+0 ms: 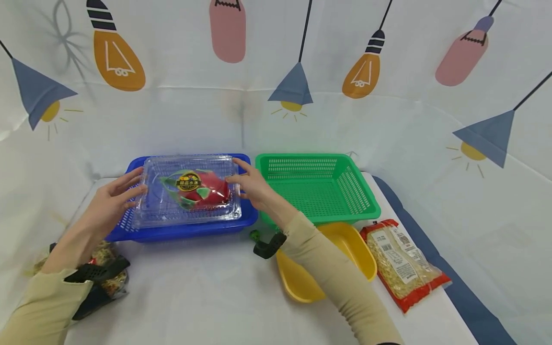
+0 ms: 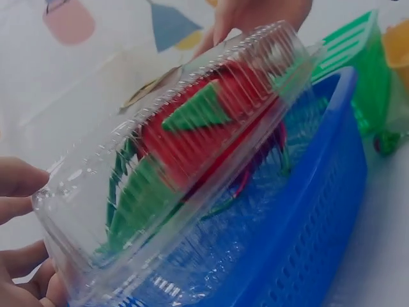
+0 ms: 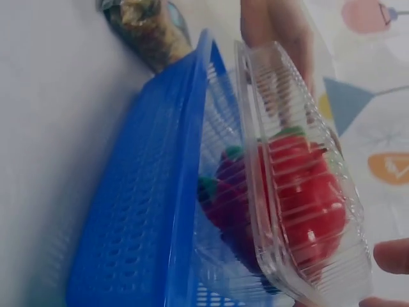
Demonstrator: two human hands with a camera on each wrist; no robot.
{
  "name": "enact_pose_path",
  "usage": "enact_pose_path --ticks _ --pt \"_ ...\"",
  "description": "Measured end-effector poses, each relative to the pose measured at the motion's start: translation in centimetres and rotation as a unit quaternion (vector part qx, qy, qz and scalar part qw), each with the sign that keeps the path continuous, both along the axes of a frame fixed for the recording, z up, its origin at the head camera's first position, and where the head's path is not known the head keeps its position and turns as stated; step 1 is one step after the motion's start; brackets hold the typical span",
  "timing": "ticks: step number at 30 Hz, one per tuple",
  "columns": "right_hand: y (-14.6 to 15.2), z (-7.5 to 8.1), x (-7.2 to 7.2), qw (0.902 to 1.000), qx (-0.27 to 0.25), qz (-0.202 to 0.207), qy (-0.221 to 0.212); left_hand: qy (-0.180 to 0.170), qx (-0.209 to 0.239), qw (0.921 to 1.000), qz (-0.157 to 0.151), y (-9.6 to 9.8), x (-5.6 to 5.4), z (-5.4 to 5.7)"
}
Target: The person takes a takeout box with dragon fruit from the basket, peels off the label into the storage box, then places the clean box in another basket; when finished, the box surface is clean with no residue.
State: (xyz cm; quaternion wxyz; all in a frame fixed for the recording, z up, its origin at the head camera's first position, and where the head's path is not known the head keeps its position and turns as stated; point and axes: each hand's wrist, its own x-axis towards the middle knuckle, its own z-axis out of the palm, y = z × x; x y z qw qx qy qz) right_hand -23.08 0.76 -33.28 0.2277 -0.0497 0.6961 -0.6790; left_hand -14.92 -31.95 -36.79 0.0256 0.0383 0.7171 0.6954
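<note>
A clear plastic clamshell box (image 1: 151, 211) with a gold-and-black label sits over the blue basket (image 1: 185, 233), tilted in the wrist views. Through its ribbed plastic shows a red dragon fruit (image 1: 215, 189) with green scales. My left hand (image 1: 109, 203) holds the box's left end, its fingers (image 2: 22, 176) spread along that edge. At the opposite end, my right hand (image 1: 254, 187) grips the box, thumb over the top edge. Lower down, inside the basket, a purplish shape with green tips (image 3: 223, 198) shows through the plastic.
Right of the blue basket stands a green basket (image 1: 366, 208), with a yellow tray (image 1: 297, 282) in front of it, under my right forearm. A red-edged bag of pale grains (image 1: 401, 263) lies farther right. Another filled bag (image 1: 114, 278) lies near my left wrist.
</note>
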Motion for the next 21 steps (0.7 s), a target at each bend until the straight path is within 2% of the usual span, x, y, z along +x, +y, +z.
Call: enact_pose_path --ticks 2,4,7,9,14,21 --pt "0.3 0.4 0.5 1.0 0.0 0.001 0.001 -0.002 -0.032 0.9995 0.003 0.2 0.3 0.5" --pt "0.6 0.7 1.0 1.0 0.001 -0.001 0.004 0.002 -0.085 0.9963 0.007 0.3 0.8 1.1" --pt "1.0 1.2 1.8 0.9999 0.006 -0.008 0.011 0.014 -0.162 0.9865 0.017 0.5 1.6 1.8" --pt "1.3 1.5 2.4 0.9997 0.01 -0.009 0.018 0.028 -0.192 0.9807 0.023 0.7 2.2 2.2" --pt "2.1 2.0 3.7 0.9993 0.021 0.005 0.03 0.045 -0.209 0.9763 0.032 1.0 3.6 3.0" --pt "3.1 2.2 5.4 0.9985 0.033 0.023 0.036 0.041 -0.244 0.9687 0.011 1.2 5.2 3.6"
